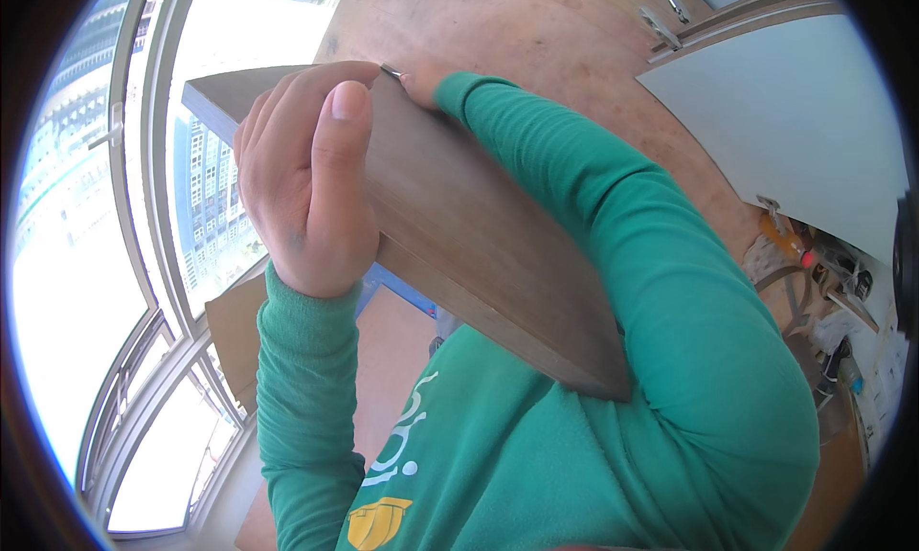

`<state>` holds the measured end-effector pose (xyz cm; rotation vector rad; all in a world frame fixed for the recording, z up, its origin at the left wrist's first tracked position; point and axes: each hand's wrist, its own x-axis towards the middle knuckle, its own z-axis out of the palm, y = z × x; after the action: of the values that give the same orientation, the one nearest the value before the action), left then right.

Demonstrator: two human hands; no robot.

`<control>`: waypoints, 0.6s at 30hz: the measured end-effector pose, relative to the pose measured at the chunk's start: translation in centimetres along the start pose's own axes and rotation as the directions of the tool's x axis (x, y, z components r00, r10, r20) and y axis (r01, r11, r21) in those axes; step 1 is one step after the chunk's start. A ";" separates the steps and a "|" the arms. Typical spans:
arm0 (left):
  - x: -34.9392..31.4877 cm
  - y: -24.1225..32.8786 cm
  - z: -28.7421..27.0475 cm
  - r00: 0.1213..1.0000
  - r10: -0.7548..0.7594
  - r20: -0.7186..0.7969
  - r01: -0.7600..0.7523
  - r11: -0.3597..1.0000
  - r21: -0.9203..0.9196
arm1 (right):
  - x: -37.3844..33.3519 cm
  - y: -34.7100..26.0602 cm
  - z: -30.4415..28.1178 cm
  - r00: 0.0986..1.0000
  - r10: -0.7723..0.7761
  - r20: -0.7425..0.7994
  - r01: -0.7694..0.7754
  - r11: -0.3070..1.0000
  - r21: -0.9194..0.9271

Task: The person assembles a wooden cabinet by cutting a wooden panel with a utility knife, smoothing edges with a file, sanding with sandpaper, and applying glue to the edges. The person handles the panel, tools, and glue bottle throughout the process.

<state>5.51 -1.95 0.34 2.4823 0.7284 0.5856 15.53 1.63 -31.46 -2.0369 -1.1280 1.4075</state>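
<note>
A flat brown board (459, 216), like a cabinet panel, is held up at a slant in front of me. Its near right corner rests against my green shirt. My left hand (311, 178) is closed over the board's left long edge, thumb lying up along it. At the far end, my right hand (421, 87) is closed by the board's edge, mostly hidden behind the board and my sleeve. From its fingers sticks a small slim metal piece (391, 70), too small to name, close to the board's far edge.
Tall framed windows (158, 168) fill the left side. A brown cardboard-like sheet (235, 336) and a blue object (402, 288) lie below the board. A large white panel (785, 120) with metal hinges (769, 206) stands at right, above cluttered tools and bags (833, 302).
</note>
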 end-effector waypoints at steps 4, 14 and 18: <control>0.2 -0.5 0.2 0.998 0.057 -0.028 -0.057 0.998 0.003 | -2.4 2.5 0.3 1.000 0.008 0.002 -0.008 0.999 -0.039; 0.5 -0.4 0.0 0.997 0.073 -0.009 -0.073 0.997 -0.029 | -15.6 10.1 0.9 0.999 -0.005 0.039 0.007 0.999 -0.037; 0.2 -0.5 0.1 0.997 0.076 -0.030 -0.077 0.997 -0.019 | -21.1 12.3 0.8 0.995 0.081 0.066 -0.080 0.997 -0.023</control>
<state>5.53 -1.45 0.05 2.4969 0.6373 0.6547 16.12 -22.67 -28.55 -2.0855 -1.1028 1.5190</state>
